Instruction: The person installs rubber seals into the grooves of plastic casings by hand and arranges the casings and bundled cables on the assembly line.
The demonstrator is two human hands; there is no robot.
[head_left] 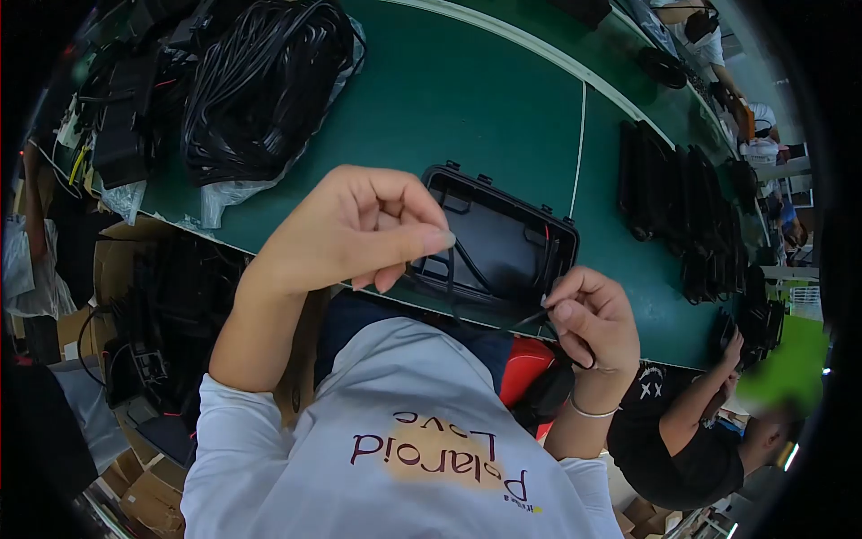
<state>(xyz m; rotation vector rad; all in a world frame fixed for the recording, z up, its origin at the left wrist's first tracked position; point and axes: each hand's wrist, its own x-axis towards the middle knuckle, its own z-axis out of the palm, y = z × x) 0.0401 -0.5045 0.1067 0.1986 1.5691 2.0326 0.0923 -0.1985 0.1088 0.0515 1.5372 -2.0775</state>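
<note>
An open black plastic case with small latches along its far rim lies on the green table in front of me. A short red wire shows inside its right end. My left hand is over the case's left side, thumb and forefinger pinched on a thin black cable that runs down across the case. At the case's near right corner my right hand is closed, its fingers around a black cable that loops below the thumb. Whether both hands hold the same cable cannot be made out.
A large bundle of black cables lies on plastic at the table's left. Several black cases stand in rows at the right. Cardboard boxes are at lower left. A co-worker in a black shirt sits at right.
</note>
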